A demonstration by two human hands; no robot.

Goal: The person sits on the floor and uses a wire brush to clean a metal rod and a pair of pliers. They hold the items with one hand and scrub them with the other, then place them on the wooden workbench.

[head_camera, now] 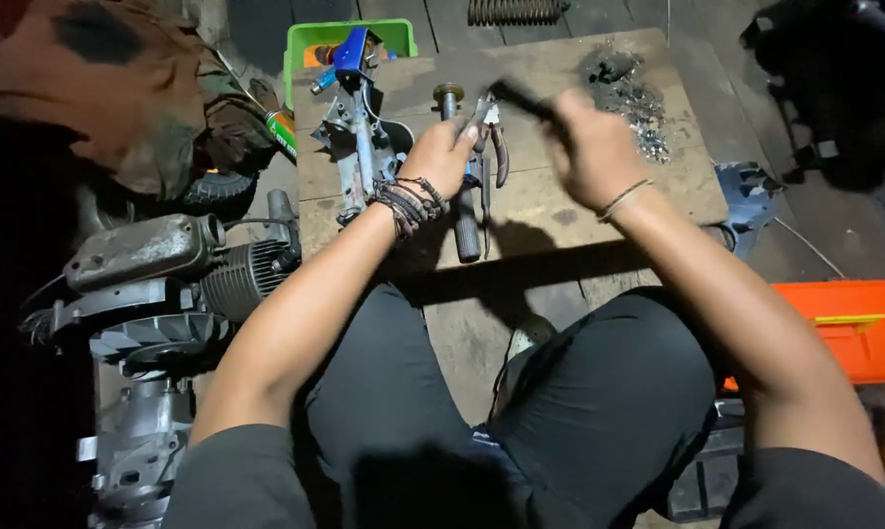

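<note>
I see a dark shaft [460, 176] lying on the wooden board [550, 211], its round head pointing away from me and its black grip end toward my knees. My left hand [445, 155] rests on it near the top, fingers curled down around it. Just beside that hand lie pliers [491, 147] with reddish handles, touching the board. My right hand [591, 152] is raised just above the board, fingers closed on a dark, blurred tool [521, 98] that sticks out toward the shaft's head; I cannot tell what kind of tool it is. Cord bracelets [408, 201] wrap my left wrist, and a thin band [624, 199] circles the right.

Left of the shaft on the board lies a grey metal assembly [359, 147] with a blue part at its far end. A pile of dark shavings [634, 98] sits at the board's far right corner. Behind the board stands a green bin [310, 44]. On the floor to my left is a small engine [158, 284] with cooling fins, and to my right an orange case [854, 328]
</note>
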